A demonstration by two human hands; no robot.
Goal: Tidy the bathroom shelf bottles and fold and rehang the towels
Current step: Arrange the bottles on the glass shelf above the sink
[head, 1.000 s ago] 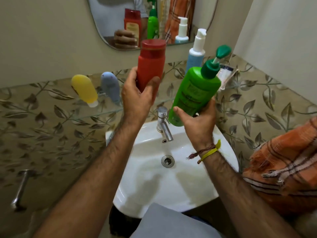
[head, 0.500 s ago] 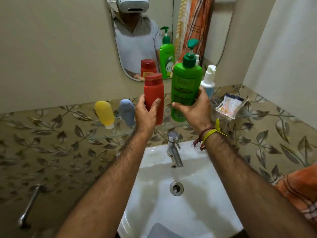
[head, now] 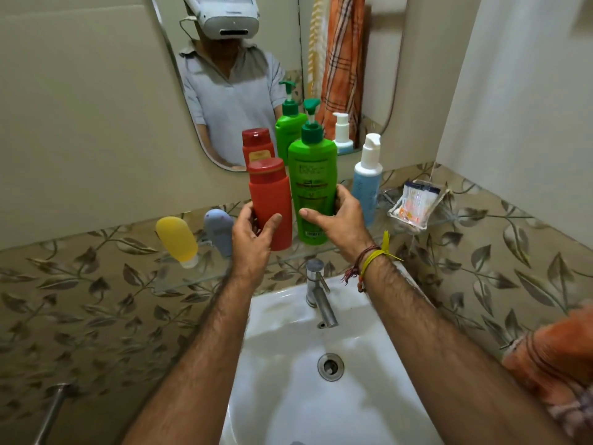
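My left hand (head: 255, 237) grips a red bottle (head: 270, 200) upright at the glass shelf (head: 192, 279) above the sink. Right beside it, my right hand (head: 338, 220) holds a green pump bottle (head: 312, 175), also upright, its base at shelf level. A blue pump bottle (head: 367, 184) stands on the shelf just right of my right hand. A yellow tube (head: 177, 240) and a grey-blue tube (head: 219, 229) sit cap-down on the shelf's left part. An orange checked towel (head: 558, 361) shows at the right edge.
A clear soap dish (head: 414, 203) with a packet rests on the shelf's right end. The white sink (head: 288, 396) and steel tap (head: 316, 292) lie below. A mirror (head: 321, 43) hangs behind the bottles. A metal rail (head: 48, 412) juts out low on the left.
Both hands have moved forward and down toward the shelf. The green bottle went from tilted to upright and now stands close beside the red one.
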